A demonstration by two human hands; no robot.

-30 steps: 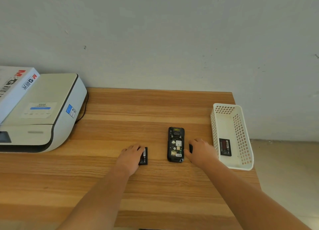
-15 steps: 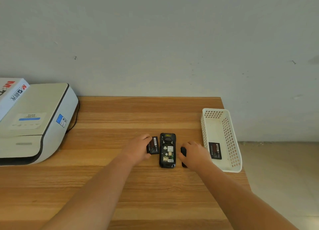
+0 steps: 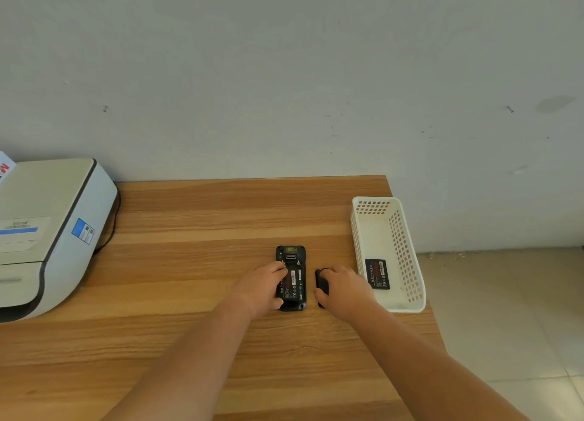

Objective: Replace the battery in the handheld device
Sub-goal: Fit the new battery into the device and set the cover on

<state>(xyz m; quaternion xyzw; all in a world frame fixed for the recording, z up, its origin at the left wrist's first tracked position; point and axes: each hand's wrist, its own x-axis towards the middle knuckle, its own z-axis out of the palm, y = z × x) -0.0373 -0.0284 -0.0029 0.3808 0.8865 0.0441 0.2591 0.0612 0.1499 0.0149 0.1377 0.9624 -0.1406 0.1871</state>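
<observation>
While the left hand presses the battery into the handheld device lying on the table, the right hand clasps the back cover; a tilted battery may miss its contacts.

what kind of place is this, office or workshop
Probably a small office or stockroom work desk: a white desktop printer sits on the wood-grain table against a bare grey wall, with a white perforated plastic basket holding a spare battery.
</observation>
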